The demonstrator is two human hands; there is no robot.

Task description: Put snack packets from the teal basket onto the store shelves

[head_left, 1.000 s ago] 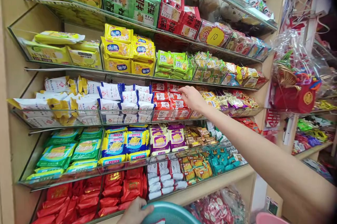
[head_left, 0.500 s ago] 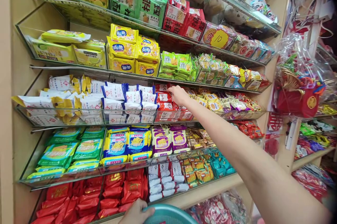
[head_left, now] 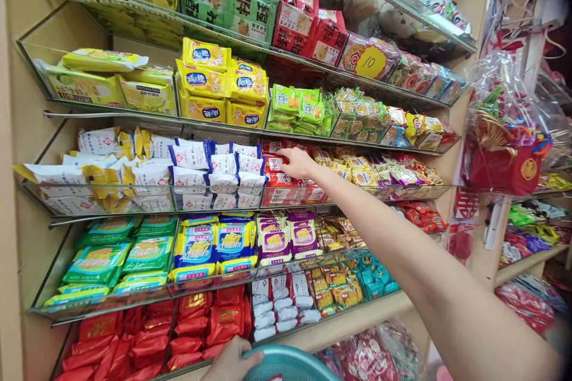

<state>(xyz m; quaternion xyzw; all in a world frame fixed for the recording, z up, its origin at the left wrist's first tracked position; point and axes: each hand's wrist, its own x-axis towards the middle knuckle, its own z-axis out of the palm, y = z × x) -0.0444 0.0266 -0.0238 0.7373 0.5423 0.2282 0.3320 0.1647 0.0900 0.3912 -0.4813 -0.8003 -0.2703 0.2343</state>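
- Holding right hand (head_left: 297,164) back-up over red-and-white packets (head_left: 277,180), fingertips (head_left: 286,155) at the upper ones.
- Cannot tell right grip as apart or clamped on a packet.
- Clamping teal basket (head_left: 295,353) by rim with left hand (head_left: 231,361), low in view; something reddish inside, mostly cut off.
- Red-and-white packets stacked in glass-fronted shelf (head_left: 214,213), just right of blue-edged white packets (head_left: 223,164), left of yellow packets (head_left: 364,177).

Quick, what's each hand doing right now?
Left hand: holding the round teal plastic basket.
Right hand: at the red-and-white wrapped packets; grip cannot be told.
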